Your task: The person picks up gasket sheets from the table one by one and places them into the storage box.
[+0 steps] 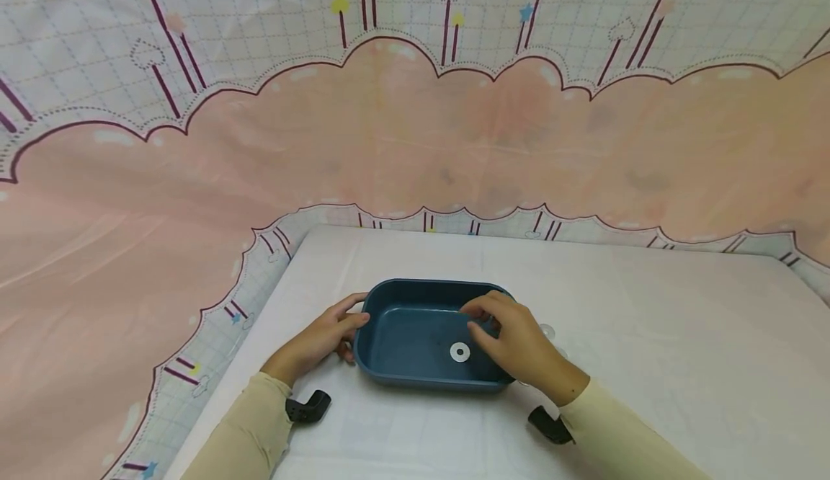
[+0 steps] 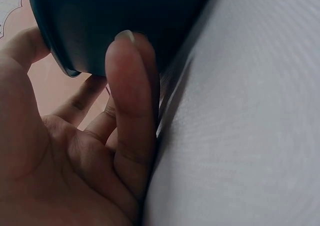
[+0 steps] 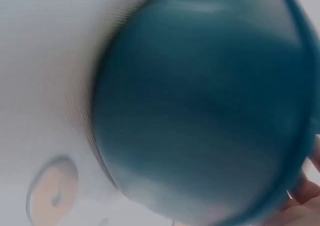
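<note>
A dark blue rectangular tray point(image 1: 415, 383) with rounded corners stands on the white table. At its left end my left hand point(image 1: 320, 339) grips it, thumb over the rim and other fingers against the outer wall point(image 2: 85, 31). Over the tray's right end hangs my right hand point(image 1: 515, 332), its thumb and bent forefinger apart with nothing visible between them. A flat white washer point(image 1: 460, 352) with a dark centre hole shows inside the tray, just left of the right thumb. In the right wrist view the tray's outer wall point(image 3: 200, 101) is blurred; the fingertips are hidden.
Pale rings point(image 1: 547, 331) lie on the table beyond the tray's right end, partly hidden by the right hand. A white cloth covers the table point(image 1: 681, 350). A peach patterned curtain point(image 1: 454, 141) hangs behind and at the left.
</note>
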`<state>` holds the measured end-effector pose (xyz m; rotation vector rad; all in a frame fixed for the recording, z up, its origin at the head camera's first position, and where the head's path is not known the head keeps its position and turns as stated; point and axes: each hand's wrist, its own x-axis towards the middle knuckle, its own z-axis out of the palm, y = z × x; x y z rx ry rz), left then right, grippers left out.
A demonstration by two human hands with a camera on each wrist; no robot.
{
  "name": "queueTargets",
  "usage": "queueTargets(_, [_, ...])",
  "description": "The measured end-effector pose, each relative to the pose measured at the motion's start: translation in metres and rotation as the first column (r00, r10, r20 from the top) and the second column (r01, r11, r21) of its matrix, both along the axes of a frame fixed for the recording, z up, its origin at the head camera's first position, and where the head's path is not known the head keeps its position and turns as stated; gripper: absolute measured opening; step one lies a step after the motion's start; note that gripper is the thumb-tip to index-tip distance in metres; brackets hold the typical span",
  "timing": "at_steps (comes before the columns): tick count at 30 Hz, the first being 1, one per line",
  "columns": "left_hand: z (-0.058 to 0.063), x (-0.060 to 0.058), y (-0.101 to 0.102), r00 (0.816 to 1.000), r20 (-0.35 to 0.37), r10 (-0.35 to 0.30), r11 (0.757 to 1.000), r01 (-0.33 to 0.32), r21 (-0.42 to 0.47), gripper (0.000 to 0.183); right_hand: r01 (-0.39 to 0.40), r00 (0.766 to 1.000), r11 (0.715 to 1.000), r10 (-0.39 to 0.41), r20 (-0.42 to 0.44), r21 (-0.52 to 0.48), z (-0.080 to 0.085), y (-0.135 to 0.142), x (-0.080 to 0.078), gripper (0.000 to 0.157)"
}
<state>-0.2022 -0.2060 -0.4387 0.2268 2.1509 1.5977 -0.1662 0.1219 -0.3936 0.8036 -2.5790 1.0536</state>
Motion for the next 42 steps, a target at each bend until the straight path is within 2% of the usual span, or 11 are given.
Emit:
queueTargets(6, [0.003,0.001,0.002,1.000,0.015,0.005,1.000,-0.005,-0.018,0.051,0.068,0.996,0.997,-0.070,-0.047,-0.046,0.009,0.025,0.007,0.022])
queueTargets(12, [0.020,0.009,0.006,1.000,0.028,-0.001,1.000,0.001,-0.014,0.049,0.162,0.986,0.987,-0.162,-0.037,-0.016,0.009,0.050,0.006,0.020])
queueTargets(15, [0.024,0.011,0.009,1.000,0.026,-0.009,1.000,0.010,-0.014,0.050,0.195,0.980,0.981,-0.195,-0.028,-0.002,0.004,0.061,0.003,0.019])
queueTargets(17, [0.021,0.010,0.009,1.000,0.022,-0.013,1.000,0.013,-0.010,0.050,0.209,0.978,0.978,-0.209,-0.022,0.001,0.002,0.067,0.002,0.018])
queueTargets(24, [0.001,0.001,0.001,1.000,0.016,-0.002,1.000,0.002,-0.013,0.050,0.235,0.972,0.972,-0.235,0.006,0.027,-0.006,0.082,-0.005,0.016])
queueTargets(29, [0.000,-0.001,-0.001,1.000,0.004,0.002,1.000,-0.002,-0.019,0.050,0.246,0.962,0.964,-0.255,0.095,0.095,-0.014,0.088,-0.011,0.018])
queueTargets(33, [0.002,-0.001,-0.002,1.000,0.008,-0.001,1.000,0.001,-0.015,0.049,0.246,0.941,0.956,-0.276,0.199,0.160,-0.019,0.092,-0.014,0.021])
queueTargets(37, [0.013,0.004,0.002,1.000,0.011,-0.020,1.000,0.020,-0.007,0.048,0.239,0.906,0.948,-0.295,0.304,0.208,-0.022,0.095,-0.016,0.022])
queueTargets(42, [0.024,0.010,0.007,0.999,0.015,-0.028,1.000,0.028,-0.007,0.048,0.202,0.877,0.950,-0.283,0.388,0.238,-0.029,0.097,-0.016,0.023])
